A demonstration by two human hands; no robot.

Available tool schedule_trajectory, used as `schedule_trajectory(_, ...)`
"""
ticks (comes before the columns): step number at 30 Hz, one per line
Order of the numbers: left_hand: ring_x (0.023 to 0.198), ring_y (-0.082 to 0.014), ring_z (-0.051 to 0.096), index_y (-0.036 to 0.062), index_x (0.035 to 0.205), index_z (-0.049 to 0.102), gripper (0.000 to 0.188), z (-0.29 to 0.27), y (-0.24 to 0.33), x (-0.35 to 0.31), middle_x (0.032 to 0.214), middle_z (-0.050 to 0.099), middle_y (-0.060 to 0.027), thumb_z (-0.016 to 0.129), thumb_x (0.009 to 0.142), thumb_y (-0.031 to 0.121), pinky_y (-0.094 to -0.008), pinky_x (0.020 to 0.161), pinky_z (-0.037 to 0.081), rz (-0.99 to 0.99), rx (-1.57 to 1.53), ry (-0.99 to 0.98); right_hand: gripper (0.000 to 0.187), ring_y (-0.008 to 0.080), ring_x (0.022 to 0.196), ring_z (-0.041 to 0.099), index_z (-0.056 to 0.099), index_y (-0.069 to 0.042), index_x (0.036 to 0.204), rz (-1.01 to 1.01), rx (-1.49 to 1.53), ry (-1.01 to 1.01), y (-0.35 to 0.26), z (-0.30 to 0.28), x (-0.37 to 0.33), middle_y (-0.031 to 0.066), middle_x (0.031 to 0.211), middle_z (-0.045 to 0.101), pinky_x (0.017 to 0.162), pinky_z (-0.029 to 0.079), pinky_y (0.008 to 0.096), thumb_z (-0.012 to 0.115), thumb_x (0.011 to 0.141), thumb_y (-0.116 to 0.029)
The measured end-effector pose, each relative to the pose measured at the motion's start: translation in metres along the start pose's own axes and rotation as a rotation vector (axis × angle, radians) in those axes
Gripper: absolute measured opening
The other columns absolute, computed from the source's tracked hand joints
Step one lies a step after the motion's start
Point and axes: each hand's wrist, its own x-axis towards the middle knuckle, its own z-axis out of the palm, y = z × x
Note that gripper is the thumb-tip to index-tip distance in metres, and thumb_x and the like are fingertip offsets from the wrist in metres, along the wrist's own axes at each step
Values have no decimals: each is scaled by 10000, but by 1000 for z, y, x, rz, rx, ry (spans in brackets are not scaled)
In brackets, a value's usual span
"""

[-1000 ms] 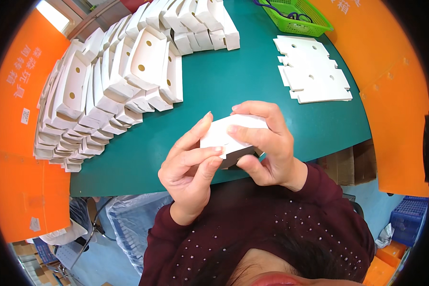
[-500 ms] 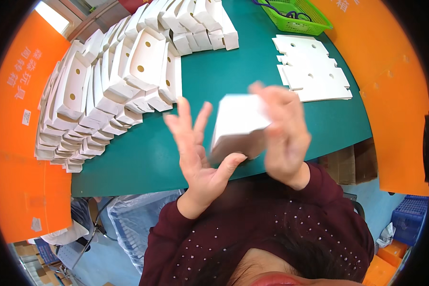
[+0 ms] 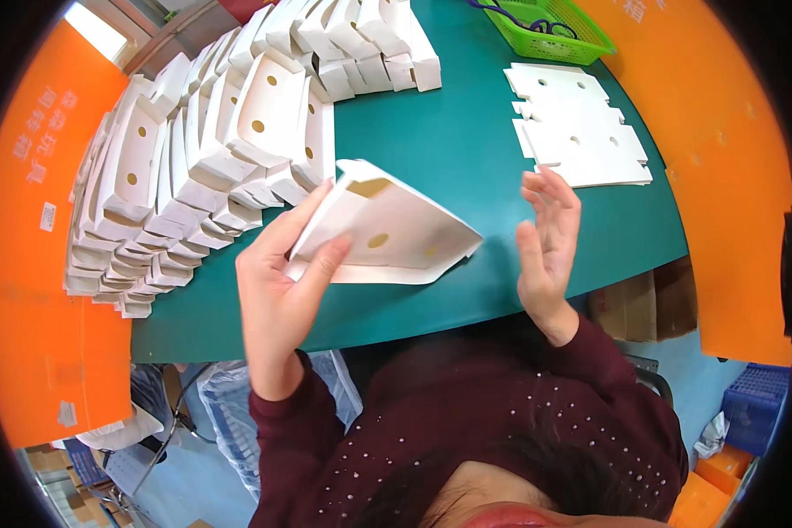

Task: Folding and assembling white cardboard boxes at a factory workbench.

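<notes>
My left hand (image 3: pixel 283 277) grips one end of a folded white cardboard tray (image 3: pixel 405 224), its thumb over the near wall and the fingers behind. The tray is tilted above the green table, and round holes show in its panels. To the right of it, my right hand (image 3: pixel 550 242) is raised with fingers apart, holding nothing and not touching the tray. Many folded white trays (image 3: pixel 268 110) are stacked in rows at the left and far side. At the right lies a pile of flat white die-cut cardboard blanks (image 3: pixel 581 128) with small round holes.
A green plastic basket (image 3: pixel 590 44) with purple-handled scissors (image 3: pixel 537 25) stands at the far right. Orange boards (image 3: pixel 35 264) flank the green table (image 3: pixel 449 106) on both sides. Below its right edge is a brown carton (image 3: pixel 647 299); a blue crate (image 3: pixel 757 400) sits on the floor.
The tray has swung from between both hands to the left and turned, its hollow inside now showing. My left hand has closed on it; my right hand has let go and opened.
</notes>
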Motion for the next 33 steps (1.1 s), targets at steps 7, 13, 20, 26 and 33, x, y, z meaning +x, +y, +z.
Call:
schedule_trajectory(7,871,-128,601,-4,1235,604,558,21,29,4,1022,654,-81,716,691,-64,-257,755,482,201,330,-371,359,212,1043,520,363,-18,1202,-271,117,-322,-32,32,27,201,1180,485,887,441,326,578,929,-113)
schedule_trajectory(13,1029,-261,594,-21,1420,308,707,62,-19,-23,1254,503,-161,683,826,62,-378,922,472,424,-198,197,216,196,925,544,351,-23,1109,-244,56,-97,-32,42,18,214,1119,518,819,471,303,499,952,-37)
schedule_trajectory(20,1013,-308,594,29,1083,416,393,64,-16,-13,1050,563,-166,700,813,60,-413,890,481,545,-238,15,227,228,939,576,304,-21,1146,-197,283,-176,-35,48,8,255,1156,508,846,482,350,447,975,-62)
schedule_trajectory(26,979,-272,594,12,1184,389,396,74,-13,-19,999,577,-149,618,864,59,-399,906,460,434,-366,157,231,224,984,575,321,-19,1151,-98,316,-232,-40,44,15,247,1167,516,874,469,348,458,977,-87)
schedule_trajectory(33,957,-231,560,26,1091,466,292,63,-4,-19,925,546,-89,515,811,-40,-373,920,428,136,-371,102,245,235,1010,578,323,-17,1158,-122,347,-283,-45,46,11,265,1165,527,885,470,347,467,965,-63)
